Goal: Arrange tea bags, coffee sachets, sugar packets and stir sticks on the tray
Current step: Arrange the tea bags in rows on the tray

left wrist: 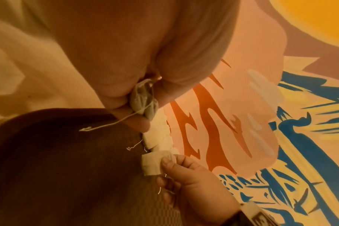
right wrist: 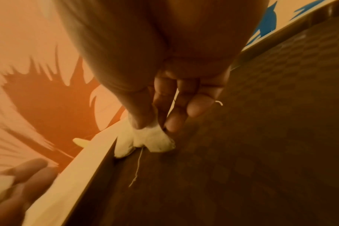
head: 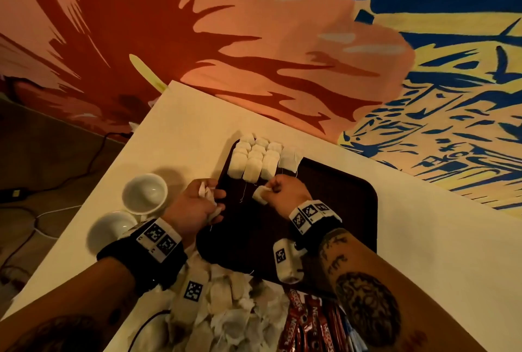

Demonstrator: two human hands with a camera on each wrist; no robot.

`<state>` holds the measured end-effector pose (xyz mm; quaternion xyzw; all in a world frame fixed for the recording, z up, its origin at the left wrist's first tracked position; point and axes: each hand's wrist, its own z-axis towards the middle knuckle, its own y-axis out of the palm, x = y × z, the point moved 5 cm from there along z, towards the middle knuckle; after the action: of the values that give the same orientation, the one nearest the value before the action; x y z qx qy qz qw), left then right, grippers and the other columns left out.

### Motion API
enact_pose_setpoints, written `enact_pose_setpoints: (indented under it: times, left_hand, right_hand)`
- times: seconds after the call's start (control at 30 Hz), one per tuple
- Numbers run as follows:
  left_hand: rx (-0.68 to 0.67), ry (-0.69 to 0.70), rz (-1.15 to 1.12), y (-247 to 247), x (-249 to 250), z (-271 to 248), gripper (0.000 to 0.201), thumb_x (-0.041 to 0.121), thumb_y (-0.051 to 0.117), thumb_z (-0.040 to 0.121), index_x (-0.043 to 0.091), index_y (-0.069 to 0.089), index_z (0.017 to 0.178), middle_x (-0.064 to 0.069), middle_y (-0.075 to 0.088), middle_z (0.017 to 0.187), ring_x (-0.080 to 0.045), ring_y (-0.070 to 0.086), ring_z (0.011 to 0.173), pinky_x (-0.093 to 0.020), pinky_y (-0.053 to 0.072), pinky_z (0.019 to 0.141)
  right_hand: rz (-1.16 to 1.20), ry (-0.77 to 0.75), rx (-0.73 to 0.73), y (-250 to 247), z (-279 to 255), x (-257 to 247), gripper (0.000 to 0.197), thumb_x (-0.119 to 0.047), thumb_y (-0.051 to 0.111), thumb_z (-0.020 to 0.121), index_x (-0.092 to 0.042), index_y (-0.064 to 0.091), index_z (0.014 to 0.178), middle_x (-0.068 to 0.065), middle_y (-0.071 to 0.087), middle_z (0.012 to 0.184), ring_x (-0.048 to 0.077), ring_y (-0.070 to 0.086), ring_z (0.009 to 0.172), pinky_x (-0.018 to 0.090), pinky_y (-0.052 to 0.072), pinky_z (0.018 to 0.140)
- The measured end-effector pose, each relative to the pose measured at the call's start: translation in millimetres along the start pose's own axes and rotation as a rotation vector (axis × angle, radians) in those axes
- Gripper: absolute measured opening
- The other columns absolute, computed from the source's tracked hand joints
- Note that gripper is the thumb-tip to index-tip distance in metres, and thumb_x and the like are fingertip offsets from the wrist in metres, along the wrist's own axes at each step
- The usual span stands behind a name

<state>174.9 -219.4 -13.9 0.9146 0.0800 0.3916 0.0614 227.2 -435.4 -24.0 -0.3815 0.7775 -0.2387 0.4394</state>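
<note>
Loose tea bags (head: 226, 306) lie heaped at the bottom centre of the head view, with red coffee sachets (head: 308, 323) fanned out just to their right, both on the pale surface (head: 423, 238). Above them sits the dark tray (head: 339, 196), and in its upper left corner three neat rows of tea bags (head: 255, 158) lie packed side by side, with one more bag (head: 289, 158) touching the right end of the rows. The right hand (head: 285, 189), in the middle of the frame over the tray, pinches a single tea bag (head: 261, 195) between thumb and curled fingers (its string trails down onto the tray in the right wrist view). The left hand (head: 195, 204), at the tray's left edge, is curled round a small bunch of tea bags (head: 210, 199), a thread dangling from them. Two white cups (head: 144, 193) stand on the surface at centre left, just beside the left wrist. A painted wall (head: 254, 27) in orange, red, yellow and blue fills the upper half of the frame.
</note>
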Motion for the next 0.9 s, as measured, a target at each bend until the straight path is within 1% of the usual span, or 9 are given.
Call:
enact_pose_setpoints:
  times: [0.1, 0.2, 0.33, 0.4, 0.5, 0.57, 0.67, 0.77, 0.9]
  left_hand:
    - [0.011, 0.052, -0.057, -3, 3, 4, 0.040, -0.018, 0.050, 0.089, 0.015, 0.053, 0.111, -0.010, 0.065, 0.109, -0.026, 0.063, 0.092, -0.040, 0.054, 0.083]
    - [0.011, 0.084, -0.066, -7, 8, 6, 0.037, -0.016, 0.053, 0.090, 0.013, 0.054, 0.113, -0.012, 0.069, 0.107, -0.025, 0.066, 0.087, -0.037, 0.057, 0.078]
    - [0.012, 0.074, -0.040, -10, 10, 7, 0.034, -0.014, 0.052, 0.091, 0.010, 0.052, 0.115, -0.013, 0.071, 0.106, -0.024, 0.068, 0.080, -0.033, 0.056, 0.068]
    - [-0.001, 0.063, -0.052, -10, 12, 7, 0.034, -0.014, 0.053, 0.091, 0.007, 0.050, 0.118, -0.016, 0.071, 0.107, -0.025, 0.067, 0.078, -0.031, 0.055, 0.063]
    - [-0.024, 0.050, -0.054, -9, 14, 6, 0.030, -0.010, 0.056, 0.093, 0.002, 0.049, 0.119, -0.021, 0.070, 0.108, -0.031, 0.059, 0.079, -0.030, 0.051, 0.058]
    - [-0.041, 0.045, -0.047, -7, 13, 6, 0.027, -0.006, 0.057, 0.094, -0.003, 0.050, 0.120, -0.023, 0.069, 0.108, -0.031, 0.052, 0.080, -0.029, 0.048, 0.056]
    - [-0.049, 0.052, -0.023, -4, 13, 7, 0.022, -0.002, 0.059, 0.094, -0.003, 0.054, 0.115, -0.021, 0.071, 0.104, -0.023, 0.051, 0.065, -0.025, 0.047, 0.050]
    - [-0.047, 0.075, 0.004, -1, 13, 6, 0.017, -0.001, 0.061, 0.093, -0.001, 0.058, 0.109, -0.020, 0.070, 0.097, -0.020, 0.051, 0.062, -0.024, 0.046, 0.050]
    - [-0.029, 0.095, 0.039, 2, 11, 5, 0.016, 0.003, 0.064, 0.093, 0.000, 0.060, 0.108, -0.018, 0.072, 0.097, -0.025, 0.058, 0.071, -0.024, 0.050, 0.053]
  right_hand:
    - [-0.033, 0.017, 0.068, -9, 20, -2, 0.010, -0.035, 0.072, 0.087, -0.027, 0.068, 0.092, -0.014, 0.061, 0.087, 0.005, 0.057, 0.081, 0.020, 0.041, 0.067]
    - [-0.054, 0.030, 0.084, -16, 35, -3, 0.010, -0.032, 0.074, 0.087, -0.026, 0.067, 0.092, -0.016, 0.058, 0.084, -0.004, 0.050, 0.073, 0.013, 0.035, 0.059]
    - [-0.104, 0.040, 0.088, -21, 48, -4, 0.011, -0.031, 0.075, 0.087, -0.026, 0.068, 0.093, -0.010, 0.062, 0.092, 0.006, 0.055, 0.082, 0.019, 0.039, 0.072]
    - [-0.115, 0.035, 0.087, -22, 51, -5, 0.012, -0.031, 0.076, 0.086, -0.025, 0.069, 0.094, -0.009, 0.063, 0.094, 0.007, 0.056, 0.086, 0.021, 0.039, 0.075]
    - [-0.118, 0.031, 0.078, -22, 55, -7, 0.014, -0.030, 0.077, 0.086, -0.024, 0.070, 0.097, -0.009, 0.063, 0.095, 0.009, 0.057, 0.090, 0.021, 0.040, 0.078]
    - [-0.127, 0.025, 0.072, -21, 57, -8, 0.014, -0.030, 0.076, 0.086, -0.024, 0.070, 0.097, -0.009, 0.063, 0.095, 0.008, 0.056, 0.089, 0.021, 0.040, 0.078]
    - [-0.125, 0.027, 0.076, -22, 60, -8, 0.015, -0.030, 0.076, 0.087, -0.024, 0.070, 0.100, -0.009, 0.062, 0.096, 0.008, 0.055, 0.089, 0.021, 0.040, 0.079]
    - [-0.112, 0.029, 0.084, -21, 61, -9, 0.020, -0.029, 0.076, 0.086, -0.023, 0.070, 0.104, -0.008, 0.063, 0.097, 0.009, 0.057, 0.090, 0.021, 0.040, 0.079]
    - [-0.018, 0.003, 0.172, -32, 56, -13, 0.033, -0.028, 0.074, 0.087, -0.022, 0.068, 0.118, -0.003, 0.064, 0.101, 0.012, 0.059, 0.090, 0.021, 0.041, 0.082]
